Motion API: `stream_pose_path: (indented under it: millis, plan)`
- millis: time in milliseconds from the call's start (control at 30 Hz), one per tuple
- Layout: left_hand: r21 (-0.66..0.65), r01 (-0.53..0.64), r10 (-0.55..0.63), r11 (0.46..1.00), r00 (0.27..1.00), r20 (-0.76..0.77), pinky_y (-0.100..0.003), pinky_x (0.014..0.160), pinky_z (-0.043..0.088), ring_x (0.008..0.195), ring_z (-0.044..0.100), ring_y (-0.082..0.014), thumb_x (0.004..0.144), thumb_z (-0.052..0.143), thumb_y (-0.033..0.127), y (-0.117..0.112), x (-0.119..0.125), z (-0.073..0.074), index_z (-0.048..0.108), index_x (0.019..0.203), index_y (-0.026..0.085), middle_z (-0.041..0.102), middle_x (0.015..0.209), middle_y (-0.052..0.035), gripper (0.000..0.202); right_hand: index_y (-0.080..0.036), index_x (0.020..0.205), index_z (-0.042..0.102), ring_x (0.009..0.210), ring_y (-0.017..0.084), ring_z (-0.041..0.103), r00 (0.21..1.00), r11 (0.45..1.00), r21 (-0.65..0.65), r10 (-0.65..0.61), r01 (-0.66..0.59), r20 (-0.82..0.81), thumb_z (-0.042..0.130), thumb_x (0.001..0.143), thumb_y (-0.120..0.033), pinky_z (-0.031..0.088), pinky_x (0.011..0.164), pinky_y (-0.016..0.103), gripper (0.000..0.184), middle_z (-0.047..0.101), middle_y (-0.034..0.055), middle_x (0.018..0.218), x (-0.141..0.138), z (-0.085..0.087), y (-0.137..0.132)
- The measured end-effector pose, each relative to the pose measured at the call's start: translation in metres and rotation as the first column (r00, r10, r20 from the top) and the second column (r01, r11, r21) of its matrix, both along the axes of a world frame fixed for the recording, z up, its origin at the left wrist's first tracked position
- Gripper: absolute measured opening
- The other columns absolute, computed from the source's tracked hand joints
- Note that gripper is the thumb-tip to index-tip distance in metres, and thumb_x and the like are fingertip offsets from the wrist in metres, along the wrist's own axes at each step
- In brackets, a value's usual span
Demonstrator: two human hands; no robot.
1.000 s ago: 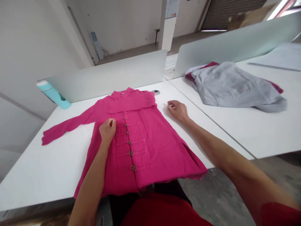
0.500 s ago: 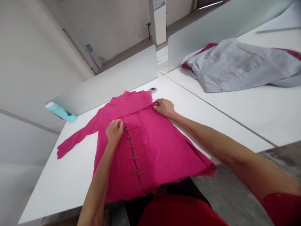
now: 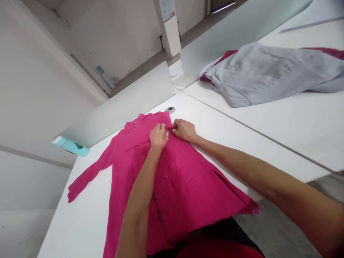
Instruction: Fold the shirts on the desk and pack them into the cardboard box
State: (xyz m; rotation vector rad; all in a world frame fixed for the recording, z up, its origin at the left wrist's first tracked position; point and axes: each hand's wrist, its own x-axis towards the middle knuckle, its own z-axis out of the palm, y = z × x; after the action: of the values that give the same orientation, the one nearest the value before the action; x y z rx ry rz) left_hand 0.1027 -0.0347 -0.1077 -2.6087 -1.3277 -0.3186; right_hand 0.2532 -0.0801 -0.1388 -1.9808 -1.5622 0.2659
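Note:
A long pink shirt (image 3: 193,186) lies spread on the white table, its collar towards the far edge and its hem towards my body. One sleeve stretches out to the left; the other lies folded across the chest. Knotted buttons run down the front, partly covered by my left forearm. My left hand (image 3: 159,136) is bent over the folded sleeve near its right end, fingers curled on the cloth. Close beside it, my right hand (image 3: 185,129) pinches the shirt's right edge below the shoulder. The fingertips of both hands are partly hidden in the fabric.
A light blue bottle (image 3: 72,146) lies at the table's far left, against a frosted divider (image 3: 134,96). On the adjoining table to the right rests a pile of grey clothing (image 3: 268,75) with dark red cloth under it. A round cable hole (image 3: 170,109) sits beyond the shirt.
My left hand has moved right, from above the button row to the folded sleeve beside my right hand. My right hand stays at the shirt's edge. The view has shifted slightly.

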Motion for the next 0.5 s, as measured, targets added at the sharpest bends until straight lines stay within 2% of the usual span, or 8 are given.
stream_pose_path:
  millis: [167,267,367,433,500]
  plan:
    - [-0.019,-0.079,0.081,0.997,0.994,0.080,-0.034,0.080,0.049,0.107,0.069,-0.0285,0.100,0.055,0.021,0.004,0.002,-0.007,0.068,0.112,0.021,0.074,0.115,-0.0130,0.018,-0.021,0.110,0.065,0.102,0.029,0.069,1.000,1.000,-0.011,0.003,-0.003,0.006,0.058,0.094,-0.028,0.045,0.074,0.034,0.019,0.074,0.0118,0.118,-0.001,0.003,-0.002]
    - [-0.106,0.007,0.004,0.994,0.995,0.103,-0.032,0.079,0.049,0.098,0.070,-0.0245,0.100,0.063,0.031,0.004,-0.007,-0.009,0.069,0.103,0.022,0.075,0.103,-0.0090,0.011,-0.020,0.111,0.066,0.103,0.029,0.069,1.000,1.000,-0.016,0.006,-0.006,0.012,0.057,0.094,-0.028,0.045,0.075,0.034,0.020,0.074,0.0122,0.119,-0.001,0.004,-0.003]
    - [-0.166,0.073,-0.027,0.983,0.965,0.261,-0.028,0.079,0.050,0.089,0.069,-0.0183,0.101,0.062,0.037,0.014,-0.030,-0.002,0.070,0.101,0.022,0.075,0.097,-0.0051,0.016,-0.020,0.112,0.066,0.103,0.030,0.069,1.000,1.000,-0.024,0.003,-0.003,0.012,0.056,0.094,-0.028,0.046,0.076,0.035,0.022,0.074,0.0126,0.118,-0.002,0.004,-0.003]
    - [-0.160,-0.025,0.077,0.987,0.941,0.328,-0.028,0.084,0.051,0.093,0.070,-0.0172,0.103,0.056,0.033,0.028,-0.054,0.006,0.072,0.103,0.021,0.076,0.102,-0.0060,0.020,-0.019,0.111,0.067,0.102,0.030,0.069,1.000,0.999,-0.033,0.002,-0.001,0.009,0.056,0.094,-0.029,0.046,0.076,0.036,0.023,0.074,0.0127,0.118,-0.002,0.003,-0.004]
    - [-0.167,-0.227,0.270,0.959,0.912,0.308,-0.029,0.091,0.052,0.103,0.071,-0.0193,0.102,0.053,0.027,0.045,-0.087,0.016,0.074,0.105,0.020,0.078,0.111,-0.0081,0.022,-0.019,0.110,0.068,0.101,0.031,0.069,1.000,0.999,-0.043,-0.007,0.007,0.010,0.056,0.093,-0.030,0.046,0.076,0.037,0.023,0.075,0.0126,0.117,-0.002,0.002,-0.004]
